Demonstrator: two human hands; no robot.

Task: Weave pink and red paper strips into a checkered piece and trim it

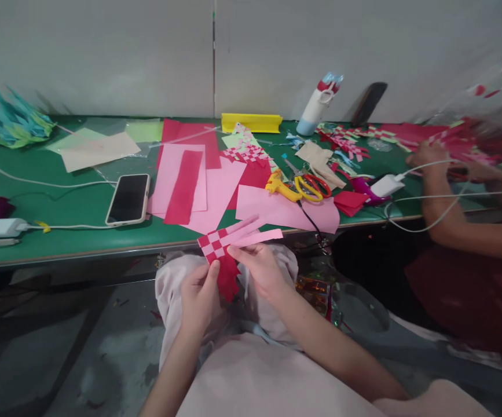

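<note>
A small woven piece (214, 245) of red and pink paper strips, checkered at its upper left, is held over the lap, just off the table's front edge. Loose pink strips stick out to its right and red strips hang down below. My left hand (201, 292) pinches its lower left side between thumb and fingers. With the fingertips of my right hand (260, 265), I grip a pink strip (268, 236) at the right side of the checkered part. Pink paper sheets (288, 208) lie on the table just beyond.
The green table (72, 229) bears a phone (128, 200), a yellow glue gun (282, 186), scissors (309, 186), a bottle (318, 107) and white cables. At the right, another person's hands (435, 159) work among red paper strips. Blue-green paper leaves (10, 119) stand at the far left.
</note>
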